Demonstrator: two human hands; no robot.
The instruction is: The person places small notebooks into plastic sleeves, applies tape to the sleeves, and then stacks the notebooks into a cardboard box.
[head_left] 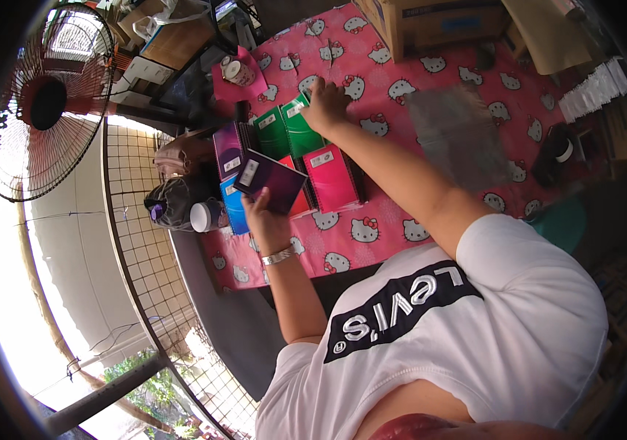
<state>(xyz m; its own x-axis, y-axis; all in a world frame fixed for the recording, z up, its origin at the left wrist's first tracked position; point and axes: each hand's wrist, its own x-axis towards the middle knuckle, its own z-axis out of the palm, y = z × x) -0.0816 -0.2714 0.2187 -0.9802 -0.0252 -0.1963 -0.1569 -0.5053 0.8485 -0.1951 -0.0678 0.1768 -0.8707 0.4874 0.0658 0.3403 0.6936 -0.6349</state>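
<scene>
My left hand [263,220] is closed on the lower edge of a dark purple notebook [275,180], which is tilted above the other notebooks. Farther off, my right hand [326,106] has its fingers curled at the upper corner of a green notebook [302,133]. Another green notebook [270,130] lies just left of that one. A purple notebook [228,147] and a blue notebook [233,207] are at the left of the group. A pink spiral notebook [332,178] sits at the right, and a red notebook [301,207] is partly hidden under the held one.
A pink tablecloth [372,253] with cat faces covers the table. A grey sheet [456,136] lies at the right, with cardboard boxes [445,29] behind. A patterned cup [238,72] stands at the far left, a white-lidded container [203,217] at the left edge, near a fan [49,103].
</scene>
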